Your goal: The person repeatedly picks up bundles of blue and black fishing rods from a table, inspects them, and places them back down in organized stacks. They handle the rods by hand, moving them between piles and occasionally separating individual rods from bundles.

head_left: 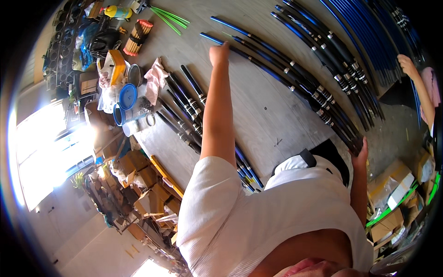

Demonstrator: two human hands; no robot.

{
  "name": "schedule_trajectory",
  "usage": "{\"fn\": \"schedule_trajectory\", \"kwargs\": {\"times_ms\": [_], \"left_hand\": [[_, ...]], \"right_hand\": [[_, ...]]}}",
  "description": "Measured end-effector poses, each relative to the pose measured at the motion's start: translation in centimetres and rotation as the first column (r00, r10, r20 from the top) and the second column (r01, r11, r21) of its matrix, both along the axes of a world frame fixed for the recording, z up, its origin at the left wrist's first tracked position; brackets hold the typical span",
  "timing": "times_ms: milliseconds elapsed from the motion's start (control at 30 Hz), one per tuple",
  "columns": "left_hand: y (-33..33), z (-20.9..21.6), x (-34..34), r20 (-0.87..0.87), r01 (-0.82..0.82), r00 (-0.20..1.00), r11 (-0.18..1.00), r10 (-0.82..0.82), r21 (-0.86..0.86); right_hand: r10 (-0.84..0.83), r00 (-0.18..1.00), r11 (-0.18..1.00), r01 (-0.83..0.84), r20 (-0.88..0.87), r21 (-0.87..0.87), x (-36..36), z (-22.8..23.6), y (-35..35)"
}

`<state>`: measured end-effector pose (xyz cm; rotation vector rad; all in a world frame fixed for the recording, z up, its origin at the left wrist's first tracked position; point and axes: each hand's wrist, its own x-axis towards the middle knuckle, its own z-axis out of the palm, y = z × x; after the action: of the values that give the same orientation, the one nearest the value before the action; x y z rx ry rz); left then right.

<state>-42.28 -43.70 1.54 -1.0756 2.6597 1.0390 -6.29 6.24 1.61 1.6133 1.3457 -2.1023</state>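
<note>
A long blue and black fishing rod (263,66) lies slantwise across the grey table (258,115). My left hand (219,53) is closed around it close to its blue far end. At the near end, my right hand (360,155) grips the dark butt of what looks like the same rod; its fingers are partly hidden. Two or so similar rods lie right alongside, with silver bands on their handles. Farther right rests another group of blue and black fishing rods (323,51). Shorter black rod sections (184,104) lie left of my left forearm.
A pink cloth (157,79), blue lids (128,96), a bundle of orange-tipped sticks (137,38), green sticks (170,18) and a yellow bottle (117,12) crowd the left side. Another person's hand (406,66) is by thin blue rods (364,37) at far right. Cardboard boxes (390,184) stand lower right.
</note>
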Motion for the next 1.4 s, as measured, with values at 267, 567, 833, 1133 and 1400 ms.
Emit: {"fn": "schedule_trajectory", "kwargs": {"times_ms": [267, 567, 833, 1133, 1400], "left_hand": [[7.0, -3.7, 11.5, -0.138, 0.127, 0.986, 0.957, -0.094, 0.26], [13.1, 0.9, 16.3, -0.212, -0.024, 0.942, 0.685, 0.259, 0.728], [9.7, 0.3, 10.9, -0.034, 0.132, 0.906, -0.204, 0.423, 0.97], [10.6, 5.7, 10.1, -0.156, 0.315, 0.898, -0.354, 0.411, 0.88], [6.2, 13.8, 12.3, -0.555, 0.707, 0.655, -0.158, 0.514, 0.689]], "right_hand": [[0.084, 0.96, 0.996, -0.081, -0.266, 0.019, -3.0, 0.8, -2.3], [0.125, 0.956, 0.983, -0.083, -0.265, 0.164, -4.9, 3.8, -5.5], [0.056, 0.94, 0.972, 0.026, -0.337, 0.234, -4.4, 5.8, -7.9], [0.083, 0.894, 0.971, 0.027, -0.441, 0.237, -3.1, 6.1, -5.1], [0.131, 0.913, 0.967, -0.031, -0.386, 0.253, -4.8, 10.3, -1.7]]}}
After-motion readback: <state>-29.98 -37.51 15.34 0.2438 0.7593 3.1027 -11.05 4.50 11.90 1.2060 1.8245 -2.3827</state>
